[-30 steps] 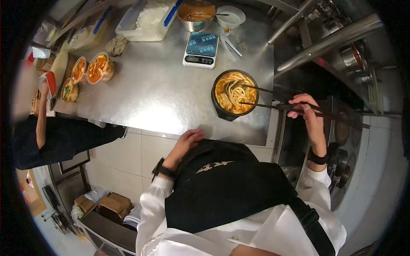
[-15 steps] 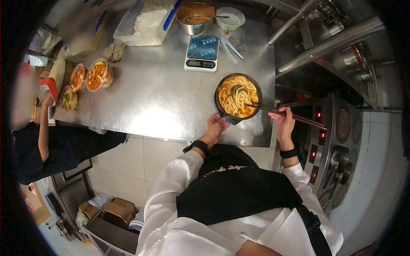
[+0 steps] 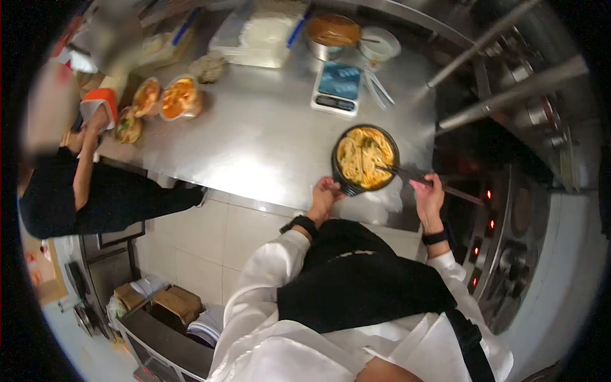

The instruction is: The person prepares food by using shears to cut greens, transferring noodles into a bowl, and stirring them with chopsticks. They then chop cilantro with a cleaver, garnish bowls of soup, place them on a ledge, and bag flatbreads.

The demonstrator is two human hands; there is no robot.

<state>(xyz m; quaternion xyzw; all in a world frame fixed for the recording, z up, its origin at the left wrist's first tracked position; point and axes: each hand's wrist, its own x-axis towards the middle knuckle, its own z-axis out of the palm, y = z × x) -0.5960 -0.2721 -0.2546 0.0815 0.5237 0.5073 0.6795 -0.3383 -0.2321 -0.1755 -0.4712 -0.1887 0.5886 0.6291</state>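
A black bowl (image 3: 339,179) full of noodles (image 3: 368,156) in orange broth stands near the table's front right edge. My left hand (image 3: 326,194) has its fingers closed on the bowl's short handle at the lower left. In my right hand (image 3: 429,193) is a pair of dark chopsticks (image 3: 407,172), coming in from the right. Their tips are among the noodles, and their back ends extend past my hand towards the stove.
Behind the bowl are a scale (image 3: 337,89), tongs (image 3: 380,88), a metal pot (image 3: 332,39) and a plastic tub (image 3: 379,44). Filled containers (image 3: 181,97) stand at the left beside a co-worker (image 3: 95,197). A stove (image 3: 509,254) is at the right.
The camera view has shifted, so the table items appear farther right. The noodles lie differently in the bowl. Both hands keep their holds.
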